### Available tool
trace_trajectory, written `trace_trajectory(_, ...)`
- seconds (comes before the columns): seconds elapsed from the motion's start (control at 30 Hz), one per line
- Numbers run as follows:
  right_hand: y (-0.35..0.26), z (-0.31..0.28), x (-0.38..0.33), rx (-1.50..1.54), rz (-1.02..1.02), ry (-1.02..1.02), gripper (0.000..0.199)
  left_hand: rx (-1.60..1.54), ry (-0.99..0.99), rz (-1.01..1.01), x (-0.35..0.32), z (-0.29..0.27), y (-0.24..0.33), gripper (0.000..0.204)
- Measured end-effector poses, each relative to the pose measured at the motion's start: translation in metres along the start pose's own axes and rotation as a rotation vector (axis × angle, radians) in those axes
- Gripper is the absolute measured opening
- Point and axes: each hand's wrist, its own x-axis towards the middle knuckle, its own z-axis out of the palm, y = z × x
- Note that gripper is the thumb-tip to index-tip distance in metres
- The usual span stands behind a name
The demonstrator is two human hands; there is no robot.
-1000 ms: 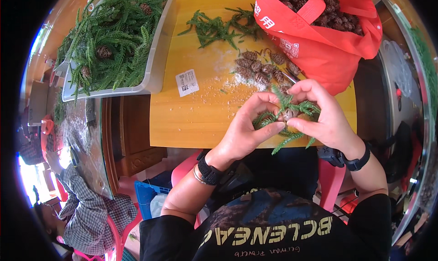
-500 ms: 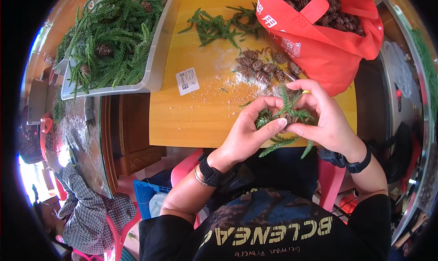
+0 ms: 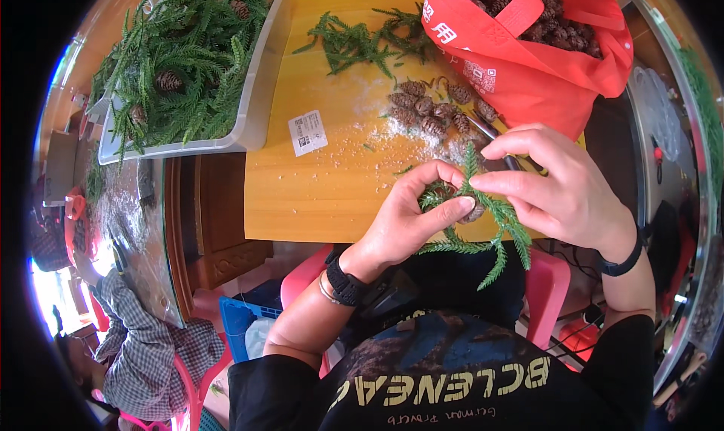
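My left hand (image 3: 411, 212) is closed on an artificial pine sprig with a pine cone (image 3: 473, 214) at its middle, the thumb pressed against the cone. Green needled branches (image 3: 509, 223) spread from it, hanging down to the right over the table's front edge. My right hand (image 3: 562, 186) is beside it with fingers apart, one fingertip at the upright branch; its thumb is mostly hidden. Just beyond lies a slim dark-handled tool (image 3: 483, 126), partly behind the right hand. Loose pine cones (image 3: 431, 110) are heaped on the yellow table (image 3: 324, 205) among white flakes.
A translucent bin (image 3: 259, 107) full of green sprigs and cones stands at the far left. At the far right is a red bag (image 3: 558, 92) of pine cones. Loose sprigs (image 3: 351, 42) and a white label (image 3: 308, 133) lie between. A co-worker in checked clothing (image 3: 143, 348) sits at left.
My right hand has moved up and right, loosening from around the cone. The branches on the right now show more fully and hang lower. My left hand keeps its hold.
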Motion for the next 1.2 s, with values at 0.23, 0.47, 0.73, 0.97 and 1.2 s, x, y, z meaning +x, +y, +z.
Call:
trace_trajectory(0.23,0.004,0.0,0.007,-0.06,-0.105,0.043,0.018,0.065,0.019,0.188,0.003,0.003,-0.003,0.021)
trace_trajectory(0.47,0.005,0.001,0.009,-0.075,-0.17,0.06,0.013,0.168,-0.045,0.064,-0.001,-0.001,0.005,0.018)
trace_trajectory(0.73,0.003,0.005,0.006,-0.076,-0.125,0.062,0.017,0.457,0.042,0.273,-0.002,0.0,0.004,0.017)
trace_trajectory(0.97,-0.005,0.002,0.004,0.034,0.247,-0.124,0.015,0.755,0.133,0.437,-0.002,0.005,0.005,0.015)
trace_trajectory(1.2,0.0,-0.005,0.008,0.041,-0.103,-0.005,0.021,0.082,-0.058,-0.025,-0.003,-0.003,0.006,0.017)
